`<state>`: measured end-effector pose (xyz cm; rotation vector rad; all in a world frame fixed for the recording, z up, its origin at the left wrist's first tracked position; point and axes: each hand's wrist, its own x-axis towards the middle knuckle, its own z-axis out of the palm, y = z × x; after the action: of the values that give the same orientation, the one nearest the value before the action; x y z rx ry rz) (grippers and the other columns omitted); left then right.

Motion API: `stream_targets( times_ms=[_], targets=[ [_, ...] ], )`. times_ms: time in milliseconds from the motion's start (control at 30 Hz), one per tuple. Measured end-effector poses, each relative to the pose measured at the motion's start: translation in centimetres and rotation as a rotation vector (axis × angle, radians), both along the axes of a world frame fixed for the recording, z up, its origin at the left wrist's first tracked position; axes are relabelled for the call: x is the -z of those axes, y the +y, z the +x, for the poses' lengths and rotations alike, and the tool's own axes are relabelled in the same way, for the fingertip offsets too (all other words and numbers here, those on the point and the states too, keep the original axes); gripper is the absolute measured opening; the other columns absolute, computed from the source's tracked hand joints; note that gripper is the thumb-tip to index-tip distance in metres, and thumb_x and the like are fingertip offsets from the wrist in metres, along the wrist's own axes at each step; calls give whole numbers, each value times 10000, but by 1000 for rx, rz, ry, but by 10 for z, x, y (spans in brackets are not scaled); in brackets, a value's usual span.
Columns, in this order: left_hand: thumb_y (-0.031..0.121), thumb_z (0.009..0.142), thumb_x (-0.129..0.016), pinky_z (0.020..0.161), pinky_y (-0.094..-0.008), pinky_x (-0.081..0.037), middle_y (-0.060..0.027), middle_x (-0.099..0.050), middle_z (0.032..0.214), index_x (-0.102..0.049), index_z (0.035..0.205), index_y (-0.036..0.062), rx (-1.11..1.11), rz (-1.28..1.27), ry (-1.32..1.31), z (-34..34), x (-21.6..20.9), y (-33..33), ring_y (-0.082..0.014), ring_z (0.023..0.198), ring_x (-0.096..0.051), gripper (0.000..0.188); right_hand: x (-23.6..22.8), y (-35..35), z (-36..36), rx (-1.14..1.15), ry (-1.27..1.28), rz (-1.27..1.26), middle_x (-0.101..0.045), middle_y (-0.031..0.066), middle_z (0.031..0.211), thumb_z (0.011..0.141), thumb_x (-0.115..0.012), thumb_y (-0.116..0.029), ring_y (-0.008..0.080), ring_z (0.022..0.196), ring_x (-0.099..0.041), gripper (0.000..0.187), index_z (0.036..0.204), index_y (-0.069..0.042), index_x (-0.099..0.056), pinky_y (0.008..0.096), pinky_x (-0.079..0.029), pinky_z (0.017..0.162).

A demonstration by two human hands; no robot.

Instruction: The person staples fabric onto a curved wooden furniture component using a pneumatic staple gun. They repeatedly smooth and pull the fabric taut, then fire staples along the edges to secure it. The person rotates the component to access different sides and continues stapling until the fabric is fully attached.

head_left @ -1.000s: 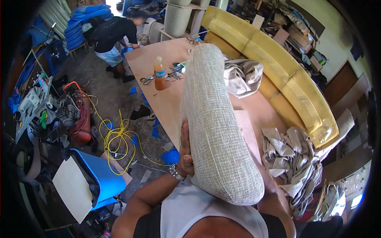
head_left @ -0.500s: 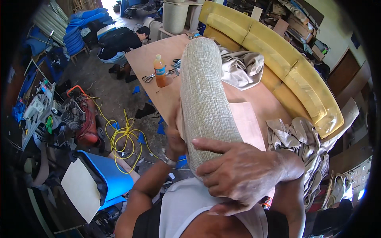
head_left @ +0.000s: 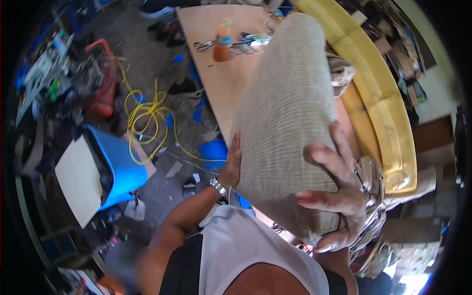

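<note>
A long, upholstered cushion (head_left: 290,113) in beige woven fabric rises tilted in front of me, above the near part of a plywood table (head_left: 211,54). My left hand (head_left: 231,164), with a metal watch on the wrist, presses along the cushion's left side; its far fingers are partly hidden behind it. On the near right part, my right hand (head_left: 339,191) grips the cushion with fingers spread over its face and edge. Between them the two hands hold it up. The cushion's underside is out of sight.
An orange-filled bottle (head_left: 223,42) and scissors (head_left: 203,46) are on the table. A curved yellow foam piece (head_left: 378,93) borders the right, beside crumpled beige cloth (head_left: 368,177). To the left are a yellow hose (head_left: 142,118), a blue bin (head_left: 123,162) and a red compressor (head_left: 103,93).
The cushion has turned and tilted, its far end shifting right, and shows a broader face. My right hand has moved from lying across its near end to gripping its right side. The view has shifted.
</note>
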<state>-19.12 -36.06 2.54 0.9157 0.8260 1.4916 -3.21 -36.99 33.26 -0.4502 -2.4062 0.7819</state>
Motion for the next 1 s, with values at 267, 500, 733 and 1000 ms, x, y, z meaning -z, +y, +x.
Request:
stream_targets(
  times_ms=[267, 500, 733, 1000],
  targets=[
    [700, 1041, -261, 1173, -428, -335, -224, -439, 1570, -423, 1524, -12, -417, -584, 82, -12, 174, -43, -330, 1452, -413, 875, -7, -42, 39, -169, 5, -39, -766, 37, 1127, 913, -677, -552, 320, 1483, -377, 370, 938, -219, -837, 511, -188, 1252],
    [972, 815, -254, 1126, -519, -391, -179, -496, 1543, -425, 1534, 11, 101, -721, -796, 0, 214, -47, -325, 1422, -469, 1212, 18, -69, 56, 98, 268, -75, -762, -22, 993, 937, -651, -497, 192, 1316, -553, 304, 863, -252, -817, 493, -248, 1221],
    [762, 972, -386, 1094, -467, -451, -132, -607, 1432, -520, 1461, 27, -30, -773, -785, 42, 178, -44, -288, 1297, -581, 894, -23, -49, 38, 212, -78, 220, -714, 75, 1141, 895, -606, -650, 329, 1351, -514, 472, 983, -218, -775, 612, -252, 1200],
    [484, 1041, -551, 957, -476, -563, -146, -673, 1311, -560, 1389, 28, -184, -745, -869, 47, 230, -42, -266, 1113, -692, 573, -53, 40, -60, -126, -450, 470, -622, 172, 1389, 951, -427, -720, 448, 1449, -401, 646, 1159, -191, -734, 676, -202, 1208]
  ],
)
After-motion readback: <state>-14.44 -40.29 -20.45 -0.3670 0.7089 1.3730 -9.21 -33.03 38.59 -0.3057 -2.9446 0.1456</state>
